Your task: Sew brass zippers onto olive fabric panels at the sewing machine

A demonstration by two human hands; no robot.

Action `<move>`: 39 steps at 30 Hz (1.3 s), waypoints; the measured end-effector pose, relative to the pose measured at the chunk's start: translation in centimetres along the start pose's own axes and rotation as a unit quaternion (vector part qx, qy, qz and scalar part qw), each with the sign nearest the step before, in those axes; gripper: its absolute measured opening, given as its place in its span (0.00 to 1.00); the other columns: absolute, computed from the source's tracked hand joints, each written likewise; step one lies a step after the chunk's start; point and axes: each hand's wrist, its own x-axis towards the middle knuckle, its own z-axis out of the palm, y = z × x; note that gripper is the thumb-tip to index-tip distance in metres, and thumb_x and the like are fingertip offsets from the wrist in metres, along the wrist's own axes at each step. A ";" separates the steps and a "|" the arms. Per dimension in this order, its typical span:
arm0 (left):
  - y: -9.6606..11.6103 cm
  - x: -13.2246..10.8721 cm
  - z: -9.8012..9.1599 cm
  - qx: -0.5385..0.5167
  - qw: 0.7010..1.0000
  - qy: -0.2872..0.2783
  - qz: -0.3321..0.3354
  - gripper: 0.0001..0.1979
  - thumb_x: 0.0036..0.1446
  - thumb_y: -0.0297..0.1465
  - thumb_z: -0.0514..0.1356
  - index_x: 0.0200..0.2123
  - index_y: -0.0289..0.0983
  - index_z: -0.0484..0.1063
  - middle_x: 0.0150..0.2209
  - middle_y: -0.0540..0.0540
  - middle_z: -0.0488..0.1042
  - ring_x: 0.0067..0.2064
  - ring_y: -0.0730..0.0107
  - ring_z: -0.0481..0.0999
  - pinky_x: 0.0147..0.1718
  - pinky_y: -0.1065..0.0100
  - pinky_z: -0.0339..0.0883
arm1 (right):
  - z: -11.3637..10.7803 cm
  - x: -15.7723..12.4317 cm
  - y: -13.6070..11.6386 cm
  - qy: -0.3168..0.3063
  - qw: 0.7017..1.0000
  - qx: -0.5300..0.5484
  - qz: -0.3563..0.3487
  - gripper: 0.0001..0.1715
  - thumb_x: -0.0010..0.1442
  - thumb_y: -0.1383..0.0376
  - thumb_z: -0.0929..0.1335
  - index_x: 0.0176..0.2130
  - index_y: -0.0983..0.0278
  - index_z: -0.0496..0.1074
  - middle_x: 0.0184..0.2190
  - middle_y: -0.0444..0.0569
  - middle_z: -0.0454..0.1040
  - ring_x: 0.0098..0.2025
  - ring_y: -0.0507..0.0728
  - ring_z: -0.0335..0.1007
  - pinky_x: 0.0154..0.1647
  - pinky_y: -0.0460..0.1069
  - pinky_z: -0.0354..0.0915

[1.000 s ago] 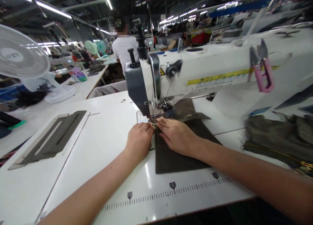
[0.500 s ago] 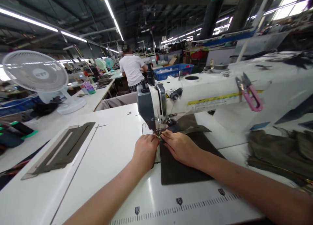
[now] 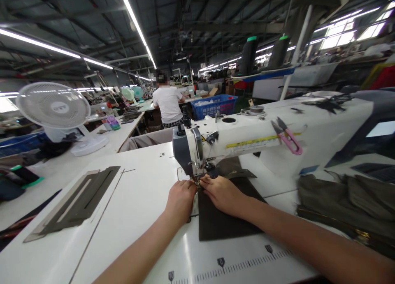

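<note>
A dark olive fabric panel (image 3: 222,226) lies on the bed of a white sewing machine (image 3: 256,132), its left edge running up to the presser foot (image 3: 197,177). My right hand (image 3: 224,195) rests over the panel, fingers pressed together on the cloth beside the foot. Just left of the foot, my left hand (image 3: 180,199) is closed with its fingers curled; whatever its fingertips pinch is hidden. The two hands nearly meet below the needle. Behind the right hand, a folded strip of the same cloth (image 3: 243,174) lies by the machine arm.
Flat cut pieces (image 3: 83,197) are stacked on the table at left. Pink-handled thread snips (image 3: 286,136) sit on the machine arm. A crumpled olive garment (image 3: 342,206) lies at right. Beyond are a white fan (image 3: 55,107), a blue basket (image 3: 212,106) and a person in a white shirt (image 3: 168,103).
The camera view has shifted, so the machine and hands appear slightly lower and further left. Both hands keep about the same place at the presser foot, and the panel shows little movement.
</note>
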 end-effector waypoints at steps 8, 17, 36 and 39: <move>-0.1 -3.4 -3.1 -0.074 0.996 0.032 0.031 0.10 0.56 0.22 0.54 0.37 0.38 0.74 0.41 0.46 0.76 0.44 0.65 0.74 0.46 0.62 0.66 | -2.9 -4.7 0.5 -0.035 0.982 -0.117 0.146 0.13 0.54 0.75 0.62 0.39 0.71 0.71 0.38 0.59 0.71 0.40 0.62 0.67 0.41 0.54 0.63; 3.4 -5.4 -4.5 -0.214 0.975 0.057 0.032 0.14 0.52 0.21 0.56 0.41 0.39 0.70 0.41 0.45 0.73 0.44 0.63 0.70 0.44 0.59 0.65 | -4.3 -7.1 -8.0 -0.007 0.946 0.249 0.208 0.09 0.54 0.69 0.62 0.24 0.64 0.66 0.24 0.45 0.68 0.28 0.53 0.65 0.29 0.47 0.59; 2.9 -1.7 -5.8 -0.187 0.966 0.150 0.094 0.09 0.61 0.27 0.46 0.35 0.37 0.65 0.34 0.45 0.73 0.35 0.66 0.72 0.35 0.65 0.65 | -6.9 -7.5 -6.0 0.086 0.973 0.150 0.152 0.10 0.58 0.68 0.60 0.28 0.62 0.66 0.26 0.46 0.71 0.30 0.55 0.68 0.30 0.48 0.59; 2.6 -1.6 -5.8 -0.212 0.959 0.164 0.093 0.06 0.60 0.29 0.51 0.39 0.37 0.66 0.35 0.45 0.73 0.38 0.66 0.72 0.38 0.65 0.65 | -6.9 -6.8 -5.7 0.109 0.977 0.126 0.135 0.12 0.60 0.68 0.58 0.26 0.62 0.64 0.23 0.45 0.70 0.27 0.54 0.68 0.27 0.47 0.58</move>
